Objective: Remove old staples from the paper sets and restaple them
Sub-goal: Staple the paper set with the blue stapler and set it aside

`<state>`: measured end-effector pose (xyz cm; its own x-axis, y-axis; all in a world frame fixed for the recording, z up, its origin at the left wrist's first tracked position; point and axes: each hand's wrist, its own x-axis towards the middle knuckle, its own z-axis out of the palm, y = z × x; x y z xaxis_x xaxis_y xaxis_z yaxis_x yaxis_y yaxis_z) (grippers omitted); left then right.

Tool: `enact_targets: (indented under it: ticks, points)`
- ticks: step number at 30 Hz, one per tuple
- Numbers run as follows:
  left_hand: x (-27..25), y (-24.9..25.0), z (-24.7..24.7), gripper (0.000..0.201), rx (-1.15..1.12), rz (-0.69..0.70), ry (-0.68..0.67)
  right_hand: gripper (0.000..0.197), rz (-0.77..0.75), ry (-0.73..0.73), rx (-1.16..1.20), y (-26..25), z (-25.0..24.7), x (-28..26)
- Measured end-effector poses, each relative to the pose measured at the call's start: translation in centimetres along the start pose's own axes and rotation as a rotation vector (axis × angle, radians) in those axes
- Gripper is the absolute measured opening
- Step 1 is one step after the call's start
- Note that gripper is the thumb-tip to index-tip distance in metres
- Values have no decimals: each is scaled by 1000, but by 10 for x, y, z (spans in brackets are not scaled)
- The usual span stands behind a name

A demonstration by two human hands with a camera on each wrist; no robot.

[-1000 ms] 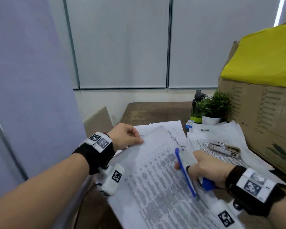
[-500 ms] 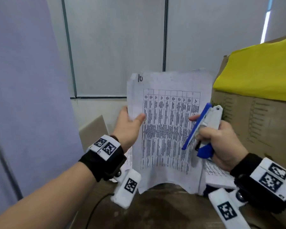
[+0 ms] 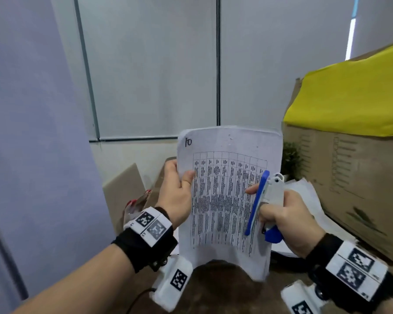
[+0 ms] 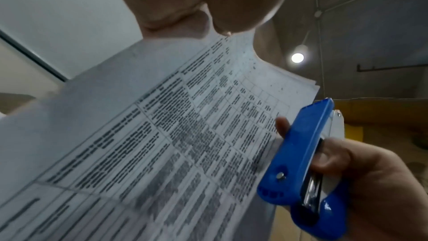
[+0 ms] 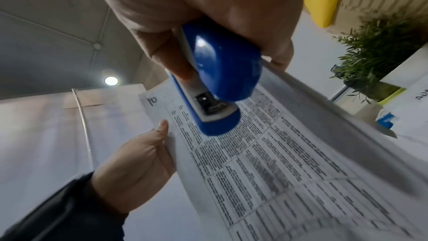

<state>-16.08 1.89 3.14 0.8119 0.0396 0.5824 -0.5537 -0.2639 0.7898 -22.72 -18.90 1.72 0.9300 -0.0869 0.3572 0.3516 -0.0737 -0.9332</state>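
A set of printed sheets with a table (image 3: 225,196) stands upright in the air, bottom edge bowed above the desk. My left hand (image 3: 179,189) pinches its left edge, thumb on the front. My right hand (image 3: 281,214) grips a blue and white stapler (image 3: 262,200) at the right edge of the sheets, a fingertip touching the page. The left wrist view shows the paper set (image 4: 173,135) and the stapler (image 4: 305,153) in my right hand (image 4: 370,180). From the right wrist, the stapler (image 5: 215,80) points along the paper set (image 5: 277,162) toward my left hand (image 5: 139,162).
A cardboard box (image 3: 359,177) with a yellow sheet (image 3: 349,98) on top stands at the right. A small green plant (image 3: 292,159) and a pile of papers (image 3: 309,200) lie behind my right hand. The brown desk (image 3: 213,291) lies below; a purple partition (image 3: 32,155) closes the left.
The paper set went from lying flat on the desk to upright in the air. Over the last half second it came down a little, with both hands still holding on.
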Motion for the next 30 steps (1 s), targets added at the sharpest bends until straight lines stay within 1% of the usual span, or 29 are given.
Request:
enact_targets:
  ticks: [3, 5, 7, 8, 9, 10, 11, 12, 13, 15, 16, 17, 19, 21, 22, 24, 25, 27, 29, 30]
  points:
    - [-1, -1, -2, 11, 1, -21, -4, 43, 37, 51, 33, 7, -4, 3]
    - [-2, -4, -2, 11, 30, -43, -34, 38, 52, 75, -11, 9, -6, 5]
    - [-2, -2, -2, 9, 71, -46, -39, 29, 35, 113, -55, 4, -10, 12]
    - [-1, 0, -2, 8, 83, -47, -32, 23, 2, 166, -74, -3, -13, 18]
    - [0, 2, -3, 6, 86, -48, -28, 18, -42, 248, -83, -11, -18, 27]
    - [1, 4, -3, 5, 90, -45, -26, 22, -104, 340, -75, -20, -23, 37]
    - [1, 6, -3, 4, 98, -43, -24, 33, -187, 424, -45, -30, -27, 48]
    - [0, 8, -3, 3, 110, -39, -24, 38, -288, 474, -17, -43, -29, 57]
    - [-1, 9, -2, 4, 115, -32, -26, 34, -398, 507, -9, -56, -28, 63]
    - [-3, 7, 3, 7, 113, -29, -40, 21, -598, 513, -43, -82, -18, 65]
    - [-5, 8, 6, 7, 111, -34, -52, 20, -668, 492, -61, -91, -11, 64]
    - [-7, 8, 9, 7, 105, -37, -66, 20, -701, 455, -89, -96, -4, 63]
    - [-12, 9, 14, 11, 95, -19, -98, 20, -710, 356, -174, -98, 11, 63]
    - [-17, 13, 17, 13, 100, 8, -108, 35, -677, 298, -360, -90, 22, 65]
    - [-19, 16, 18, 13, 105, 22, -106, 41, -679, 291, -486, -84, 25, 65]
    - [-25, 20, 18, 11, 92, 44, -114, 38, -709, 324, -661, -79, 33, 63]
    - [-28, 21, 17, 11, 77, 56, -128, 38, -719, 351, -687, -79, 35, 63]
    - [-34, 23, 15, 13, 50, 93, -148, 44, -722, 395, -655, -77, 40, 65]
    - [-37, 22, 13, 13, 24, 100, -154, 49, -710, 396, -581, -75, 42, 69]
    - [-37, 21, 13, 12, 20, 83, -161, 47, -702, 389, -568, -73, 42, 70]
